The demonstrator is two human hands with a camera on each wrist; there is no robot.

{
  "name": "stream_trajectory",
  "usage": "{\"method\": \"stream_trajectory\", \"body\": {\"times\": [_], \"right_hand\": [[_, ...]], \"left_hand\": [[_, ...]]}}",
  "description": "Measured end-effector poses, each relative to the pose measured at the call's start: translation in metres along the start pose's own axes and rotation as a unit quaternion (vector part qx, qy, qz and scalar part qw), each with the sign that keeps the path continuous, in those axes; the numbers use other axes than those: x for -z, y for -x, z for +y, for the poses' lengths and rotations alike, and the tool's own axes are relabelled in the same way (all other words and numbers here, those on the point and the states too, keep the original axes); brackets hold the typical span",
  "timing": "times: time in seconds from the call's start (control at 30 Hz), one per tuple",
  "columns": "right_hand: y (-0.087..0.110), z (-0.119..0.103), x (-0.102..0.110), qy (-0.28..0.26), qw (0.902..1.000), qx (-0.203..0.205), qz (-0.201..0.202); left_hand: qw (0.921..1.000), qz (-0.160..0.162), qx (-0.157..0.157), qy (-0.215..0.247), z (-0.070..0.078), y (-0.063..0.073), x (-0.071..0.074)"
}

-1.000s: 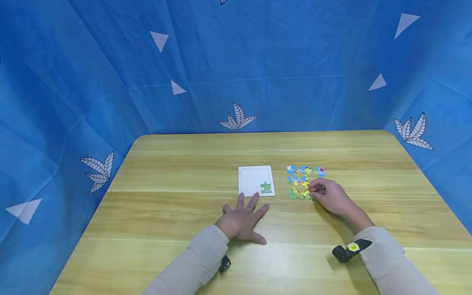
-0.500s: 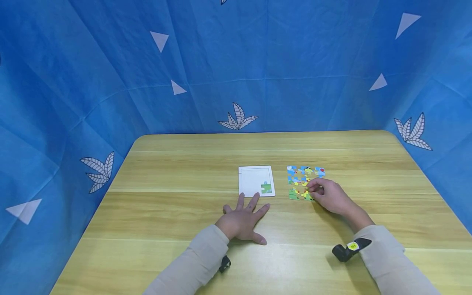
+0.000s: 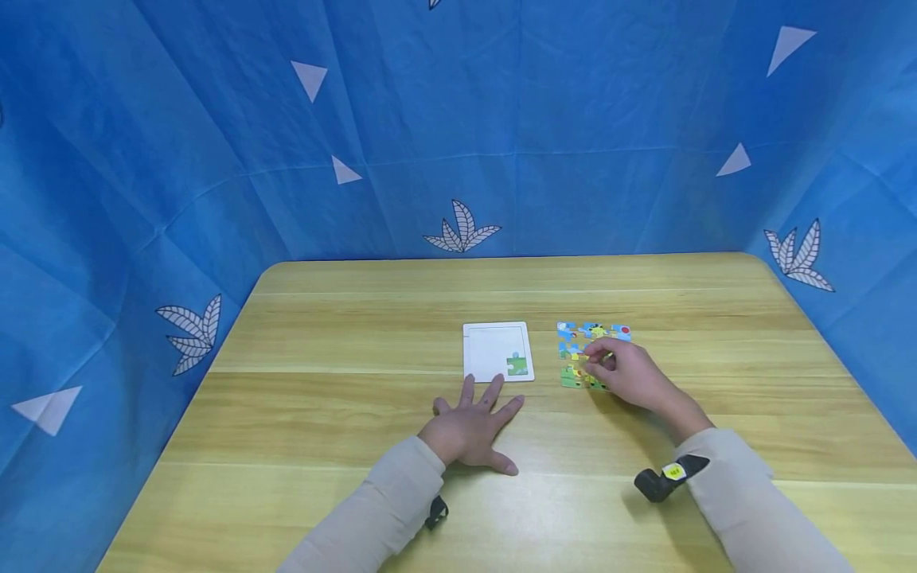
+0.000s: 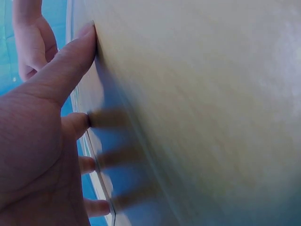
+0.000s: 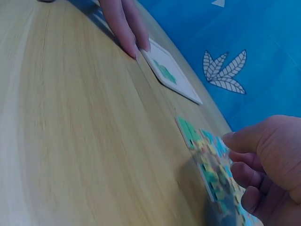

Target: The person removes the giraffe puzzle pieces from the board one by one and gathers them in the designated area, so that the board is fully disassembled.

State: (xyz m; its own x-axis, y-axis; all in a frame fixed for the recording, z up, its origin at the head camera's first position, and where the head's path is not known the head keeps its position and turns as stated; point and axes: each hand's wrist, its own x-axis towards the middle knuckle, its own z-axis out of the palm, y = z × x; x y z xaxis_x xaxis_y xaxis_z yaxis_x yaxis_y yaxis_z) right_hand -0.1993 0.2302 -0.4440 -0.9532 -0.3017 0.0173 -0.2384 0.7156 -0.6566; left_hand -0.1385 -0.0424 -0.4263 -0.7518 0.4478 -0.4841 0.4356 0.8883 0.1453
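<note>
In the head view my left hand (image 3: 469, 430) lies with fingers spread, two fingertips touching the lower edge of a white puzzle tray (image 3: 490, 342). A green jigsaw piece (image 3: 517, 364) sits in the tray's lower right corner. My right hand (image 3: 634, 376) is over the loose jigsaw pieces (image 3: 570, 376), its thumb and forefinger pinching a yellowish puzzle piece that they mostly hide. The right wrist view has the right hand (image 5: 268, 165) with its other fingers curled, close over the blue, green and yellow pieces (image 5: 188, 132). The left wrist view shows the left thumb (image 4: 70, 66) stretched across the wood.
The pieces lie in rows to the right of the tray on a wooden table (image 3: 344, 318). A blue cloth (image 3: 401, 119) with white leaf patterns hangs behind and beside the table. Black wrist cameras (image 3: 655, 483) are strapped over the sleeves.
My right hand has shifted a little left and up over the loose pieces. The left hand and the tray have stayed where they were.
</note>
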Motion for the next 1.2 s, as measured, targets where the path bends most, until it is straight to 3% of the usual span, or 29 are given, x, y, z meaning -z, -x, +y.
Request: {"method": "stream_trajectory", "body": {"times": [0.83, 1.2], "right_hand": [[-0.038, -0.046, -0.039, -0.01, 0.9986, 0.052, -0.009], [-0.045, -0.057, -0.053, 0.02, 0.9983, 0.05, -0.024]], "left_hand": [[1.0, -0.001, 0.002, -0.008, 0.0, -0.001, -0.001], [1.0, 0.001, 0.001, 0.0, -0.001, -0.001, -0.002]]}}
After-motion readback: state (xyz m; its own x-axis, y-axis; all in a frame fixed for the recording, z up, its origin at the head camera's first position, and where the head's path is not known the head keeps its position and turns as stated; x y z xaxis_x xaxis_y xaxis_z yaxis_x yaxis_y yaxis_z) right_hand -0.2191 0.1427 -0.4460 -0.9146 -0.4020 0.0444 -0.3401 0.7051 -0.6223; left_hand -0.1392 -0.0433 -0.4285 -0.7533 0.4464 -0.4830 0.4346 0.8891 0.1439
